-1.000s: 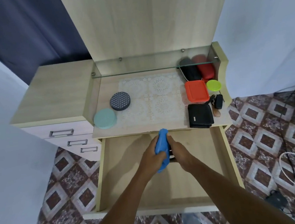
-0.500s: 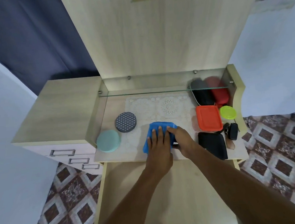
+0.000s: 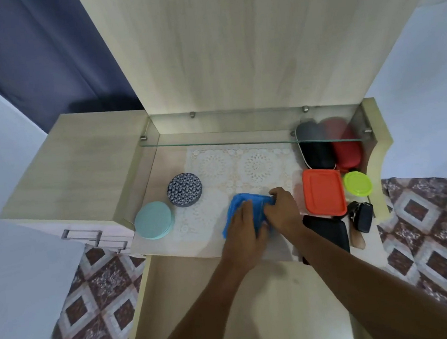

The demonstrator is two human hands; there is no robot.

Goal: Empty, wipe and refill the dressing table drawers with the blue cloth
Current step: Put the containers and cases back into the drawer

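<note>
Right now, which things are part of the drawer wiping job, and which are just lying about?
In the job: blue cloth, left hand pressing it, right hand gripping it, open drawer.
Lying about: teal tin, patterned tin, orange box, green lid, black wallet, key fob, black case, red case.

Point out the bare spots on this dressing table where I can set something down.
Free: the white lace mat behind the blue cloth, between the dark patterned round tin and the orange rectangular box; the wooden side cabinet top on the left; the open drawer's floor. Crowded: the right end, around the lime green round lid and black wallet.
</note>
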